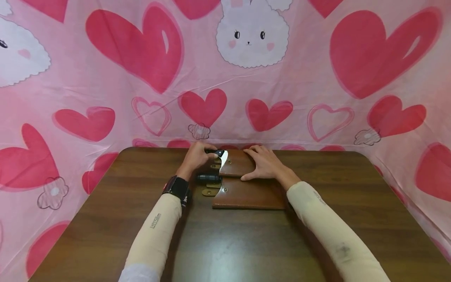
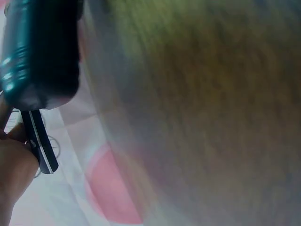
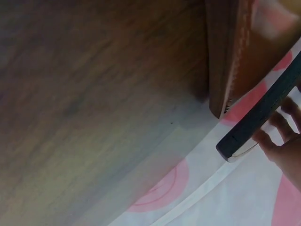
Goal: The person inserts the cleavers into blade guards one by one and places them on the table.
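Note:
My left hand [image 1: 195, 157] grips the black handle of a knife [image 1: 212, 151], whose shiny curved blade lies at the left opening of the far brown leather sheath [image 1: 237, 163]. The handle of that knife [image 2: 40, 141] also shows in the left wrist view, with a metal strip along its edge. My right hand [image 1: 266, 162] spans the far sheath, thumb at its near edge and fingers at its far edge. In the right wrist view, its fingers [image 3: 282, 125] reach along the sheath's dark edge [image 3: 258, 117]. How deep the blade sits is hidden.
Just in front lies a larger brown leather sheath [image 1: 250, 197] with a dark ribbed handle [image 1: 208, 178] at its left end. A strap with a snap [image 1: 209, 192] sticks out there. The wooden table [image 1: 225, 243] ends at a pink heart-patterned cloth [image 1: 299, 86].

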Motion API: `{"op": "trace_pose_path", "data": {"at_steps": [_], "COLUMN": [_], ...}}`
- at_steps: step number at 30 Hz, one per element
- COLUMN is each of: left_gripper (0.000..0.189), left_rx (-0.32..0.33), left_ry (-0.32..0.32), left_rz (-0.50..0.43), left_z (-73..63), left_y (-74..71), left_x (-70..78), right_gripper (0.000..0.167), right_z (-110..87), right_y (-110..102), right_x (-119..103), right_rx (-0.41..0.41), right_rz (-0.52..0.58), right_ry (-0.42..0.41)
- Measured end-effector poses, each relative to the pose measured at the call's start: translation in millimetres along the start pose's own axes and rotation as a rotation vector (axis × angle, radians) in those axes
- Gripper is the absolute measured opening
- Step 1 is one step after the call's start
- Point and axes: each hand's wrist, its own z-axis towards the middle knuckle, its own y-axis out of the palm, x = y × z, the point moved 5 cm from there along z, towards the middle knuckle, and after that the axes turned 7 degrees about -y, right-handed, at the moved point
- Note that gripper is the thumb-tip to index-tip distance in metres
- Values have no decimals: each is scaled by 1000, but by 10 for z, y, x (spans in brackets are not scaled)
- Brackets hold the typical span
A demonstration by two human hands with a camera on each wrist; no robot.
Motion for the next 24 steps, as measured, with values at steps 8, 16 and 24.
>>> {"op": "trace_pose_path", "data": {"at_steps": [8, 16, 24], "left_gripper": [20, 23, 21], "left_rx": [-10, -35, -50], "left_ry": [-24, -61, -68], "left_rz": [13, 18, -14], "left_z": [120, 170, 174], "left_y": [53, 84, 129], "left_x": [-73, -99, -138], "right_gripper": [108, 106, 104], "right_z": [54, 74, 99], "right_y": [-1, 27, 73], "right_x": [65, 123, 133], "right_rx": [-38, -53, -86], "right_rz": [29, 55, 36], "right_ry": [-30, -2, 0]}}
